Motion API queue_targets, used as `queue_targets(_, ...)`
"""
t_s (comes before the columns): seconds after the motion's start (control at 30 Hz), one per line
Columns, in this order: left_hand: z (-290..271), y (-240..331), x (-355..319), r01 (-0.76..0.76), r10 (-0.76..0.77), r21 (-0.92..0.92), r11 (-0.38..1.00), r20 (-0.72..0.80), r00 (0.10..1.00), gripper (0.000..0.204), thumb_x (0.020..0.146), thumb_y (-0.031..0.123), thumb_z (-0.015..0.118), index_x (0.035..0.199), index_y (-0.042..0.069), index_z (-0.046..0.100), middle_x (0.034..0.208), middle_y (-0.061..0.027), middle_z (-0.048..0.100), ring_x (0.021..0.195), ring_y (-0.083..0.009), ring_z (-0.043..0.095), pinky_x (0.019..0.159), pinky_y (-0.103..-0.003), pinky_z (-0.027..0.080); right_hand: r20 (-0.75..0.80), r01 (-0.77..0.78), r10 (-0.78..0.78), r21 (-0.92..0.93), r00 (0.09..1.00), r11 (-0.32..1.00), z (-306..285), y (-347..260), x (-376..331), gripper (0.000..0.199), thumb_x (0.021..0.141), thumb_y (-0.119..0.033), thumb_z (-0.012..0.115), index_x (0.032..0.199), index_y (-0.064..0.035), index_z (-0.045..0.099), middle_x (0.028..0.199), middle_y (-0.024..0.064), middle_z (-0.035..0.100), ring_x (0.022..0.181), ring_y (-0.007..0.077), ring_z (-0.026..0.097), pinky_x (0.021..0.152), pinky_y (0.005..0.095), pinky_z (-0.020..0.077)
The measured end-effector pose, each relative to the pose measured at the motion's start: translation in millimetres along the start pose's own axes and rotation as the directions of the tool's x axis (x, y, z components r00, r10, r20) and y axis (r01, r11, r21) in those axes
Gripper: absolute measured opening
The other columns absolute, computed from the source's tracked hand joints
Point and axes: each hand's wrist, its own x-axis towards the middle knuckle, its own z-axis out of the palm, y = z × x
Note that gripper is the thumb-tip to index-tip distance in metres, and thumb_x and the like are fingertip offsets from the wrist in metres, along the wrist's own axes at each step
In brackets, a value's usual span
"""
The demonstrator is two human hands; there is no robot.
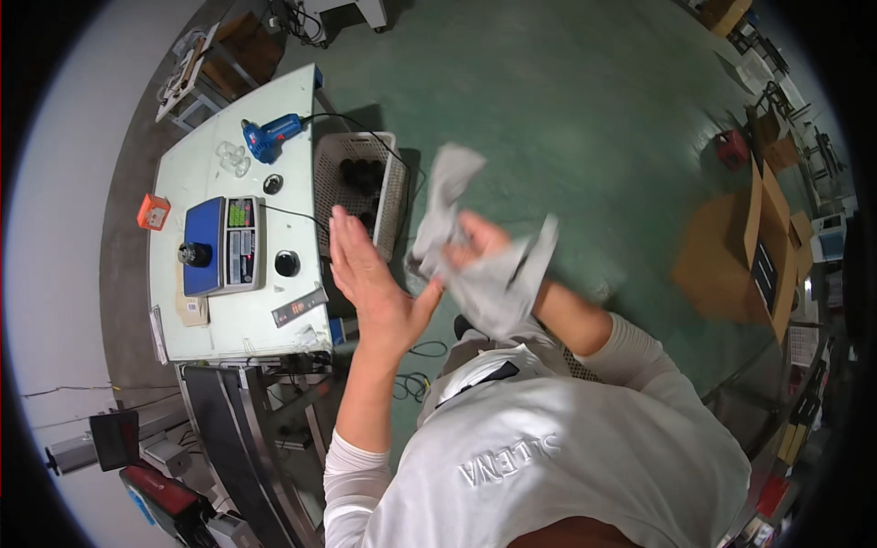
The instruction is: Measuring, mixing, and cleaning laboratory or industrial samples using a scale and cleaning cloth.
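My left hand [370,294] is raised beside the table's right edge, its fingers straight and holding nothing. In front of my body, my right hand [482,239] grips a crumpled light-grey cloth [498,297]. One end of the cloth sticks up above the hand, and the rest hangs over the wrist, slightly smeared by motion. My left thumb comes close to the cloth; whether they touch I cannot tell. Nearest to my left hand on the table are a small round black part [287,264] and a flat grey strip [300,308].
On the white table [228,333] at left stand a blue-topped weighing scale [205,233] bearing a black part [194,254], a blue heat gun [272,137], clear plastic pieces [233,159] and an orange box [153,212]. A white basket [395,205] holds black parts. An open cardboard box [717,260] is at right.
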Motion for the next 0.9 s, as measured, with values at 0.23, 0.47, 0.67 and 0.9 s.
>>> queue_targets(0.23,43.7,-25.1,58.1,0.057,-0.037,0.247,0.967,-0.085,0.996,0.070,0.079,-0.001,0.050,0.140,0.001,0.016,0.143,-0.0245,0.022,0.129,-0.0427,0.026,0.101,-0.055,0.019,0.212,0.158,-0.074,-0.409,0.974,0.899,-18.8,-6.0,76.9,0.020,0.084,-0.008,0.055,0.102,0.0011,0.051,0.083,0.0044,0.058,0.080,0.0086,0.051,0.071,0.0264,0.0451)
queue_targets(0.47,40.6,-44.6,131.4,0.327,-0.332,-0.859,0.395,0.198,0.922,0.113,0.064,0.027,0.076,0.144,0.010,-0.002,0.148,-0.0200,0.010,0.136,-0.0314,0.015,0.107,-0.041,0.021,0.057,-0.116,0.109,0.141,0.992,0.983,-81.7,-59.8,194.6,0.018,0.083,-0.018,0.062,0.094,-0.0060,0.054,0.081,-0.0002,0.056,0.068,0.0069,0.054,0.065,0.0234,0.0474)
queue_targets(0.67,54.3,-66.4,165.2,0.147,-0.251,-0.864,-0.482,0.297,0.921,0.096,0.077,0.069,0.045,0.144,0.011,0.007,0.148,-0.0176,0.008,0.134,-0.0364,0.018,0.102,-0.049,0.031,0.066,-0.049,0.027,0.374,0.997,0.926,-111.8,-67.1,263.2,0.021,0.086,-0.023,0.058,0.100,-0.0079,0.052,0.086,-0.0002,0.056,0.075,0.0091,0.056,0.065,0.0245,0.0479)
queue_targets(0.9,89.3,-63.4,188.5,0.647,-0.605,-0.753,0.120,0.461,0.649,0.065,0.093,0.052,0.030,0.141,0.008,0.026,0.139,-0.0050,0.037,0.125,-0.0188,0.035,0.100,-0.030,0.027,0.276,-0.190,0.087,0.372,0.957,0.909,-74.2,-6.9,272.0,0.028,0.095,-0.027,0.042,0.112,-0.0063,0.049,0.100,0.0040,0.055,0.089,0.0102,0.053,0.073,0.0243,0.0458)
